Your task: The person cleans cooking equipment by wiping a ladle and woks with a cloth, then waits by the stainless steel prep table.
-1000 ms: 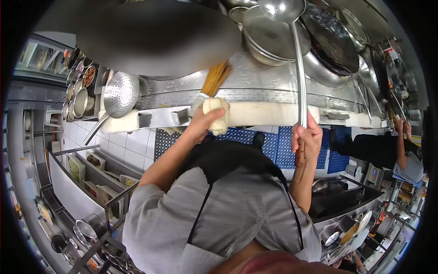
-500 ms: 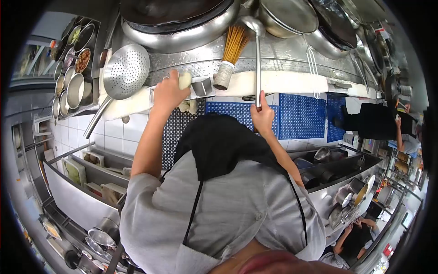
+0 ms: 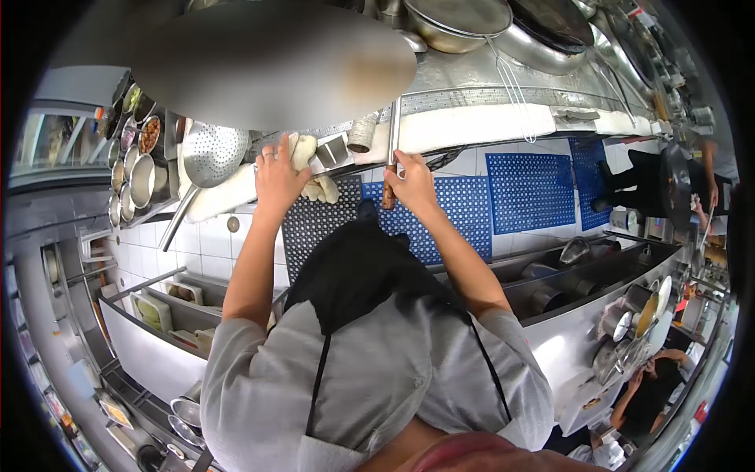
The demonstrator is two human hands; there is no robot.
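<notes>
My left hand (image 3: 277, 182) rests at the counter's front edge with its fingers apart, against a cream cloth (image 3: 303, 151) beside its thumb. Part of that cloth hangs below the edge. My right hand (image 3: 414, 187) has its thumb and fingers round the long handle of a ladle (image 3: 394, 130), just above the wooden end. A blurred patch hides the ladle's head. Between my hands lie a small metal holder (image 3: 333, 153) and the wrapped grip of a brush (image 3: 362, 134), its bristles hidden by the blur.
A perforated skimmer (image 3: 214, 153) lies at the left, near bowls of ingredients (image 3: 149, 135). Pans (image 3: 460, 20) and a wire tool (image 3: 513, 94) are at the back right. Blue mats (image 3: 531, 193) cover the floor. Co-workers (image 3: 657, 389) are at the right.
My left hand has brought the cloth from the middle to the left edge. My right hand has moved left with the ladle. The brush now lies at the edge.
</notes>
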